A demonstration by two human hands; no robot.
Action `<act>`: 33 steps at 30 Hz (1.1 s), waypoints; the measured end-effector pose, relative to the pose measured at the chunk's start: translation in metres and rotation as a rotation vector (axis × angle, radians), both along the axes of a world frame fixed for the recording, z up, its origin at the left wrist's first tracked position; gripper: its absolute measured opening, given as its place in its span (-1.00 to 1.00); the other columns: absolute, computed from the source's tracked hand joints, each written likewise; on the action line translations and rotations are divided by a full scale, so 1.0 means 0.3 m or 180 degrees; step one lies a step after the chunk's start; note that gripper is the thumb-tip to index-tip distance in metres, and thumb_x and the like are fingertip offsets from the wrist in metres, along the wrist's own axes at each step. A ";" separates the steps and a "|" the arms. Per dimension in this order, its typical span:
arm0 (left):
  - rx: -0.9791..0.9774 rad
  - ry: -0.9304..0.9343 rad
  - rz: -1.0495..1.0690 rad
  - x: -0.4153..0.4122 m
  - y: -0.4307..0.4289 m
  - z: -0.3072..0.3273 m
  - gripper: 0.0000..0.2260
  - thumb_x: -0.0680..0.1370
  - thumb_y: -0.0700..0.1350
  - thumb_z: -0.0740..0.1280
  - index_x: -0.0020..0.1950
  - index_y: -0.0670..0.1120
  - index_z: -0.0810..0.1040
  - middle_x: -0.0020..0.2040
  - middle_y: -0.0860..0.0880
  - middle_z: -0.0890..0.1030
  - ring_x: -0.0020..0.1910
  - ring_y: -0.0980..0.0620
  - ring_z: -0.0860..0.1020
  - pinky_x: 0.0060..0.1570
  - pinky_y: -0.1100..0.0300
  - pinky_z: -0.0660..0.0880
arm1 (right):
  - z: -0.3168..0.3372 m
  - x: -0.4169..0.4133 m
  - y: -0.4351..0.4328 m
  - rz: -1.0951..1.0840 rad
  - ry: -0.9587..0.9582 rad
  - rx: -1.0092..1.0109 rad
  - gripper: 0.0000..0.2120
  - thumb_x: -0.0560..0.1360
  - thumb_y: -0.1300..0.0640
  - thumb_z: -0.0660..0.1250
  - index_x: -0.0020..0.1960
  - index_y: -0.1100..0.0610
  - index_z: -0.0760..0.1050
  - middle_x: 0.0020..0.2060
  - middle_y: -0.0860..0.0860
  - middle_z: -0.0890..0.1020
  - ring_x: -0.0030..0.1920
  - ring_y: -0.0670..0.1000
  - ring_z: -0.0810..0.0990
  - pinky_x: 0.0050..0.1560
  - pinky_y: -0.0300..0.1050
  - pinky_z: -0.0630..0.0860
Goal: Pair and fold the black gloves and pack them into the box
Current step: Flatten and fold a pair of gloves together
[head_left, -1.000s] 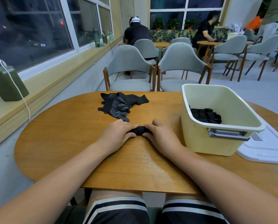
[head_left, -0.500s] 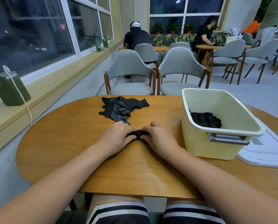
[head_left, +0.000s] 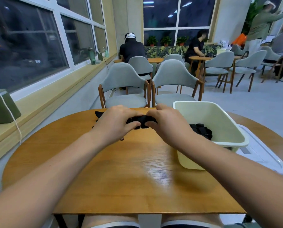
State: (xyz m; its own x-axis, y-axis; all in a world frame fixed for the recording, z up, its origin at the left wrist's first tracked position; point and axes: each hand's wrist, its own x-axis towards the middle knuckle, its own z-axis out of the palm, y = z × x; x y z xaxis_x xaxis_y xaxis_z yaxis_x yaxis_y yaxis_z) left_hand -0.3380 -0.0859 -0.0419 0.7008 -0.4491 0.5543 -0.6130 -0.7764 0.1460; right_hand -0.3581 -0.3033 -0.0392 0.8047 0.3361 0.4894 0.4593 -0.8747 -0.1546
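Both hands have lifted off the desk (head_left: pixel 114 178) since the earlier frame and now hold the folded black glove bundle (head_left: pixel 141 121) in the air, just left of the cream plastic box (head_left: pixel 226 127); camera has also tilted up, more of the room visible. Left hand (head_left: pixel 116 123) grip is closed on the bundle's left end, fingers curled over the top, thumb under. Right hand (head_left: pixel 166 124) grip is closed on its right end, same way. Bundle sits between the two hands, only its middle showing. Box stands on the desk's right side, with folded black gloves (head_left: pixel 201 131) already lying on its floor at the near side. White lid (head_left: pixel 260 155) lies flat just right of the box. Loose unpaired black gloves (head_left: pixel 99 114) lie on the desk left of the box and beyond the left hand, mostly hidden by it. Green device (head_left: pixel 1 106) with a white cord sits on the window ledge, far left of the box.
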 end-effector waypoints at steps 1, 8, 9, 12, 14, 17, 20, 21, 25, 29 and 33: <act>-0.0005 -0.0028 -0.0054 0.002 -0.029 0.023 -0.68 0.62 0.01 0.49 0.38 0.14 0.68 0.03 0.09 0.74 0.04 0.03 0.59 0.02 -0.02 0.57 | 0.026 -0.002 -0.029 -0.0015 -0.0037 -0.0013 -0.75 0.68 -0.02 0.38 0.31 0.04 0.65 0.04 0.03 0.55 -0.02 0.11 0.58 0.00 0.05 0.58; 0.0120 -0.0123 -0.0337 0.078 -0.269 0.093 -0.67 0.64 0.05 0.45 0.41 0.17 0.65 0.06 0.09 0.74 0.06 0.02 0.59 0.01 0.01 0.56 | 0.124 0.004 -0.274 -0.0270 0.0123 -0.0095 -0.76 0.67 -0.03 0.40 0.29 0.01 0.66 -0.01 0.00 0.53 -0.04 0.09 0.55 -0.06 0.05 0.52; 0.0133 -0.0105 -0.0367 0.088 -0.301 0.096 -0.67 0.65 0.06 0.44 0.42 0.16 0.65 0.07 0.08 0.74 0.06 0.02 0.58 0.02 0.03 0.54 | 0.126 0.004 -0.307 -0.0287 0.0126 -0.0083 -0.77 0.67 -0.03 0.40 0.29 -0.01 0.66 -0.02 -0.01 0.52 -0.05 0.09 0.55 -0.06 0.05 0.53; 0.0205 -0.0059 -0.0510 0.124 -0.398 0.100 -0.68 0.65 0.06 0.43 0.41 0.14 0.66 0.08 0.06 0.75 0.06 0.00 0.60 0.03 0.01 0.56 | 0.130 0.012 -0.401 -0.0334 0.0107 -0.0092 -0.78 0.65 -0.04 0.43 0.27 -0.05 0.68 -0.06 -0.02 0.53 -0.07 0.10 0.57 -0.06 0.07 0.55; 0.0262 -0.0013 -0.0589 0.148 -0.453 0.097 -0.69 0.64 0.08 0.43 0.39 0.15 0.66 0.06 0.07 0.75 0.04 0.00 0.63 0.01 0.00 0.60 | 0.127 0.020 -0.457 -0.0394 0.0126 -0.0136 -0.77 0.64 -0.05 0.45 0.26 -0.05 0.69 -0.05 -0.02 0.55 -0.07 0.10 0.58 -0.04 0.09 0.57; 0.0357 0.0095 -0.0607 0.179 -0.525 0.078 -0.67 0.63 0.12 0.43 0.40 0.17 0.65 0.10 0.08 0.75 0.08 0.01 0.65 0.05 0.00 0.62 | 0.107 0.030 -0.529 -0.0462 0.0195 -0.0175 -0.77 0.64 -0.06 0.45 0.27 -0.06 0.69 -0.03 -0.03 0.56 -0.06 0.07 0.57 -0.07 0.04 0.55; 0.0512 0.0288 -0.0587 0.202 -0.588 0.053 -0.66 0.62 0.16 0.43 0.40 0.19 0.63 0.08 0.07 0.75 0.05 0.02 0.66 0.01 -0.02 0.65 | 0.076 0.039 -0.584 -0.0525 0.0346 -0.0285 -0.76 0.64 -0.08 0.43 0.28 -0.08 0.68 0.00 -0.03 0.59 -0.05 0.06 0.56 -0.12 -0.02 0.50; 0.0567 0.0354 -0.0594 0.203 -0.601 0.049 -0.66 0.62 0.16 0.44 0.39 0.19 0.62 0.07 0.08 0.75 0.03 0.03 0.66 -0.01 -0.01 0.66 | 0.068 0.039 -0.595 -0.0549 0.0394 -0.0334 -0.76 0.65 -0.10 0.42 0.28 -0.09 0.67 0.00 -0.04 0.59 -0.05 0.05 0.55 -0.14 -0.03 0.48; 0.0957 0.0740 -0.0624 0.210 -0.659 0.029 -0.66 0.59 0.13 0.47 0.35 0.17 0.61 0.05 0.07 0.72 0.02 0.04 0.63 -0.06 0.01 0.67 | 0.035 0.048 -0.631 -0.0612 0.0781 -0.0520 -0.77 0.64 -0.12 0.43 0.27 -0.12 0.66 -0.04 -0.10 0.57 -0.06 0.02 0.56 -0.16 -0.09 0.49; 0.1497 0.0995 -0.0694 0.226 -0.726 0.017 -0.70 0.54 0.08 0.52 0.23 0.07 0.61 -0.06 0.08 0.65 -0.03 -0.01 0.60 -0.16 0.04 0.62 | 0.004 0.074 -0.627 -0.0546 0.1308 -0.0600 -0.78 0.60 -0.03 0.49 0.24 -0.15 0.68 -0.23 -0.20 0.51 -0.11 -0.01 0.54 -0.28 -0.24 0.35; 0.1774 0.1264 -0.0740 0.258 -0.791 -0.006 -0.64 0.49 0.06 0.57 0.16 0.02 0.51 -0.10 0.09 0.58 -0.06 -0.04 0.57 -0.12 -0.01 0.59 | -0.004 0.109 -0.619 -0.0665 0.1632 -0.0892 -0.82 0.55 0.04 0.51 0.15 -0.06 0.67 -0.11 -0.04 0.69 -0.08 0.07 0.64 -0.24 -0.12 0.50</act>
